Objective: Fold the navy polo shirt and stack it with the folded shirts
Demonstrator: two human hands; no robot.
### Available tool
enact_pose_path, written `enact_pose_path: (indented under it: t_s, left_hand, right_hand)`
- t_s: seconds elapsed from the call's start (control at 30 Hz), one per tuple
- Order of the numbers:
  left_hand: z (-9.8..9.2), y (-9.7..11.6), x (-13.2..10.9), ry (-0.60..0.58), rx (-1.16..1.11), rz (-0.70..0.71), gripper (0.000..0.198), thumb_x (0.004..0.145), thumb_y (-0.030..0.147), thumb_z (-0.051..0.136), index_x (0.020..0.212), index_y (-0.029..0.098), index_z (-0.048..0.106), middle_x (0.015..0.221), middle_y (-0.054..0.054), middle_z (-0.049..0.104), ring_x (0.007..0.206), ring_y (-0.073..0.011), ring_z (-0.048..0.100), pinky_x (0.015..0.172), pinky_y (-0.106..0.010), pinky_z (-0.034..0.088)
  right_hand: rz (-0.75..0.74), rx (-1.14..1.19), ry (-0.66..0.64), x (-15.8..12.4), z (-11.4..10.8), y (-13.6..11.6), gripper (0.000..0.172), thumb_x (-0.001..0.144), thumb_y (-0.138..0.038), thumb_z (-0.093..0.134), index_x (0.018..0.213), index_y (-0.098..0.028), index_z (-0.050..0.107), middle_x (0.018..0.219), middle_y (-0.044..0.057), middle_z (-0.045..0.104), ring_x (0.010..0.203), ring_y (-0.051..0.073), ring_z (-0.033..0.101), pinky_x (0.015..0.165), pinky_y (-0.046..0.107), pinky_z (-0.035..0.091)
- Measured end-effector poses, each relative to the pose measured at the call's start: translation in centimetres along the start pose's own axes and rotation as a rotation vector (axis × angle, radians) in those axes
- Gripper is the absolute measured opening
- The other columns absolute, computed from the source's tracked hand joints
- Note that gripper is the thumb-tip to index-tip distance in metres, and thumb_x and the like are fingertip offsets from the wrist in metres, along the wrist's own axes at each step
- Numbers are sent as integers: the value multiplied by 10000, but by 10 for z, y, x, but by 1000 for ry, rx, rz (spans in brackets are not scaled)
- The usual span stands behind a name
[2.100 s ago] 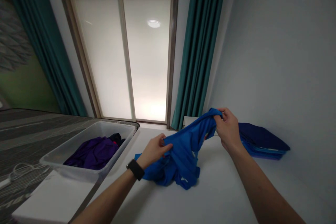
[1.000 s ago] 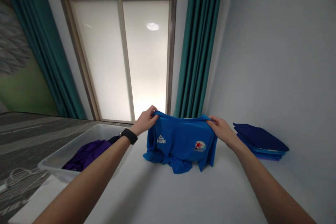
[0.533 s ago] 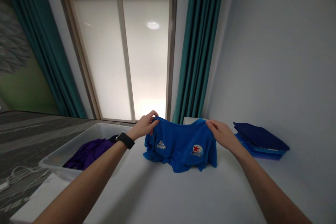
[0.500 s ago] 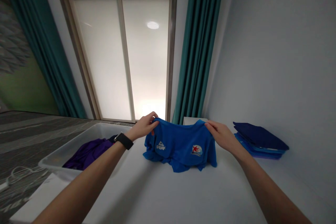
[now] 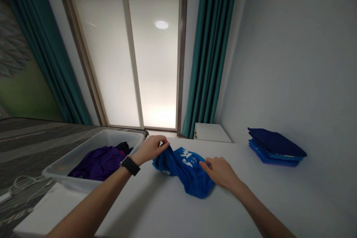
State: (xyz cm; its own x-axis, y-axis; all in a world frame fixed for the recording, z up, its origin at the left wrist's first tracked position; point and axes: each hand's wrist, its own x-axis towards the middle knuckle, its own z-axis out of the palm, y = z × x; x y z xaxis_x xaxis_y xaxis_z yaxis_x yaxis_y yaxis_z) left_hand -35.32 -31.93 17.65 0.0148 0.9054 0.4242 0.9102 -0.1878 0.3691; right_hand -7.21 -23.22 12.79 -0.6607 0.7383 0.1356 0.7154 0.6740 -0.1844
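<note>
A blue T-shirt (image 5: 192, 178) with white print lies bunched and twisted, partly lifted, over the white table. My left hand (image 5: 156, 147), with a dark watch on its wrist, pinches the shirt's left end and holds it raised. My right hand (image 5: 219, 171) is at the shirt's right side, thumb and curled fingers closed at the cloth near the white print. The shirt's lower right part rests on the table, and its right edge is partly hidden under my right hand.
On the left stands a translucent plastic bin (image 5: 60, 165) with purple clothing (image 5: 97, 163) inside. A stack of folded blue clothes (image 5: 276, 148) sits at the right by the wall. Beyond the table's far edge is a white cabinet (image 5: 212, 132). A white cable (image 5: 25, 184) lies at far left.
The shirt was stretched between both hands with its chest logos facing me. Now its right side has dropped and twisted, showing other white print. My right hand has moved left and down.
</note>
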Motion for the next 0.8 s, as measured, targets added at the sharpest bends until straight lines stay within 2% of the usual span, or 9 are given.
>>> enact_pose_path:
  t_s: [0.13,0.23,0.33,0.43,0.5,0.6,0.67,0.8]
  left_hand:
    - [9,8,-3,27,-28,15,146,829,329,578,755,217,636,638,17,576,600,-151,521,586,-258,367]
    - [12,12,-6,27,-45,17,96,821,285,568,756,217,589,663,19,571,614,-155,525,581,-259,371]
    - [11,14,-10,21,-20,14,43,821,215,523,819,215,565,729,10,585,635,-157,529,580,-262,371]
    - [7,13,-14,-4,-12,-4,260,810,153,486,1052,219,556,827,-2,612,656,-162,552,583,-266,383]
    - [4,10,-15,-25,-4,19,293,811,134,477,1074,225,567,894,-22,632,733,-179,582,645,-282,414]
    - [-1,6,-14,-3,13,44,186,835,147,461,929,215,607,918,-43,634,803,-199,588,719,-310,437]
    - [-4,3,-11,88,1,10,180,849,161,443,909,208,606,925,-47,609,790,-195,579,710,-316,449]
    - [-4,4,0,280,-152,-111,168,863,239,451,915,208,609,871,-27,531,718,-171,555,639,-298,483]
  right_hand:
    - [-36,20,29,-3,21,-34,303,917,-473,462,895,-212,613,846,58,692,807,240,630,727,328,389]
    - [-48,-22,16,-6,41,-49,305,898,-446,486,1003,-193,619,942,94,699,916,275,625,814,367,390]
    - [-30,-117,-34,-9,59,-50,308,856,-329,509,1072,-151,638,1049,148,684,1037,315,585,898,413,362]
    - [-65,-149,-94,-11,61,-43,285,815,-227,491,1006,-125,676,1072,169,674,1062,322,568,911,430,357]
    - [-73,-148,-102,-10,50,-37,286,834,-205,442,953,-128,690,1049,168,678,1052,321,569,898,434,364]
    - [-41,-135,-90,-7,16,-27,311,862,-185,376,870,-155,686,1014,150,673,1010,296,577,857,405,379]
    - [-51,-64,-99,-7,-12,-24,299,853,-167,365,807,-169,660,957,124,666,935,256,588,818,364,390]
    - [-234,258,-134,-19,-60,-30,242,847,-166,386,776,-202,614,856,47,649,812,188,580,735,288,408]
